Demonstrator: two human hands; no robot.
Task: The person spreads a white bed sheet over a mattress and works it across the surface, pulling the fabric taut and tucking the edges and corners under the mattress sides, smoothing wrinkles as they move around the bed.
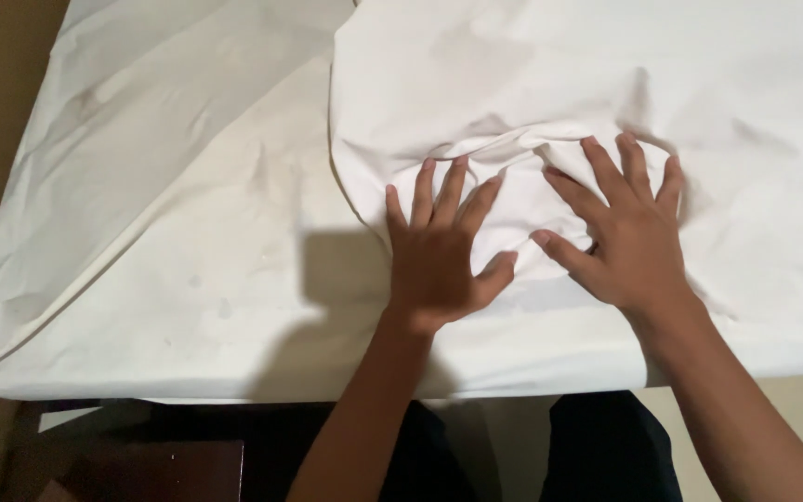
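A folded white cotton cloth [587, 84] is spread across the upper right of the frame, over a stained white sheet [188, 260]. The left hand [439, 251] and right hand [629, 232] are pressed flat on it at centre, fingers splayed, nothing gripped.

A desk [234, 395] carries a white sheet [188, 260] spread flat, and a second white cloth [606, 84] lies rumpled on top of it.

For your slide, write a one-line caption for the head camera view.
Left hand and right hand press flat, fingers spread, on a wrinkled white cloth over a covered table.
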